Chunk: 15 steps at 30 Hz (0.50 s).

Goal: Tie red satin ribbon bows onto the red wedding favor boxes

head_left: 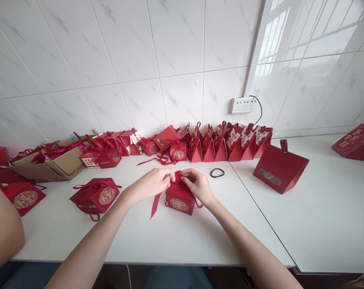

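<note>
A small red gift box (179, 204) with a gold round emblem stands on the white table in front of me. My left hand (158, 180) is closed at the box's upper left, its fingertips pinched on a dark red ribbon (155, 206) whose tail hangs down beside the box. My right hand (197, 185) is at the upper right, thumb and fingers pinching the red material at the top of the same box. Exactly what lies between those fingertips is partly hidden. A twisted red cord shows at the box's lower right.
A finished-looking red box (99, 196) stands left; a triangular box (279, 167) stands right. Behind are a row of triangular boxes (220, 148), a cardboard carton (53, 168) of ribbons, and a black hair tie (217, 173). Another person's arm (3, 224) enters at left.
</note>
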Available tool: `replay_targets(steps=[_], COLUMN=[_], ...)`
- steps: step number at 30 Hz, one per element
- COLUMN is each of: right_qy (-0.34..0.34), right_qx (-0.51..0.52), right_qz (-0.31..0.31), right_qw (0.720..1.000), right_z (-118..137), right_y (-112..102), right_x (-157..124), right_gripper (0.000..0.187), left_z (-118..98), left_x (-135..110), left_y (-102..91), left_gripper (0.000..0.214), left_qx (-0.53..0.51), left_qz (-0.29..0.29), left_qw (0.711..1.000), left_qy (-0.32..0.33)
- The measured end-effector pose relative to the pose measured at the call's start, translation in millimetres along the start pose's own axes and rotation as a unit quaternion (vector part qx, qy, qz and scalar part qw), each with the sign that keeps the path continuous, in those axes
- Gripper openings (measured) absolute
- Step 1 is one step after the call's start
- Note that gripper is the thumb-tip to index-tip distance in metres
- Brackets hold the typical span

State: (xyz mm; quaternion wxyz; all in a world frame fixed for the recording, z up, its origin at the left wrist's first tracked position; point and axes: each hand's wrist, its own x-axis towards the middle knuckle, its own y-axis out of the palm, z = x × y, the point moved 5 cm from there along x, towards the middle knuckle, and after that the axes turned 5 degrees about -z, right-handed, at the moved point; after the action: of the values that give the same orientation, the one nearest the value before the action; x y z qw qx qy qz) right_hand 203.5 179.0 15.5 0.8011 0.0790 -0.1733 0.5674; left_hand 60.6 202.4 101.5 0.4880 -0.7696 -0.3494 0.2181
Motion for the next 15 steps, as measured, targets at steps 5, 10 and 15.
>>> replay_targets(steps=[5,10,15], right_qy=[-0.003,-0.007,-0.008], right_qx=[0.003,0.002,-0.002], right_qz=[0.000,0.006,0.001], right_qw=[1.000,1.000,1.000], right_z=[-1.3,0.7,-0.7], right_y=[-0.6,0.2,0.3], right_x=[0.5,0.5,1.5], right_gripper=[0.014,0.015,0.014], left_z=[-0.1,-0.1,0.5], left_x=[1.4,5.4,6.0], left_y=[1.5,5.0,3.6], left_gripper=[0.020,0.022,0.020], left_qx=[0.051,0.114,0.132], left_qz=[-0.023,-0.076,-0.131], left_qw=[0.998,0.987,0.971], left_qy=[0.020,0.082,0.149])
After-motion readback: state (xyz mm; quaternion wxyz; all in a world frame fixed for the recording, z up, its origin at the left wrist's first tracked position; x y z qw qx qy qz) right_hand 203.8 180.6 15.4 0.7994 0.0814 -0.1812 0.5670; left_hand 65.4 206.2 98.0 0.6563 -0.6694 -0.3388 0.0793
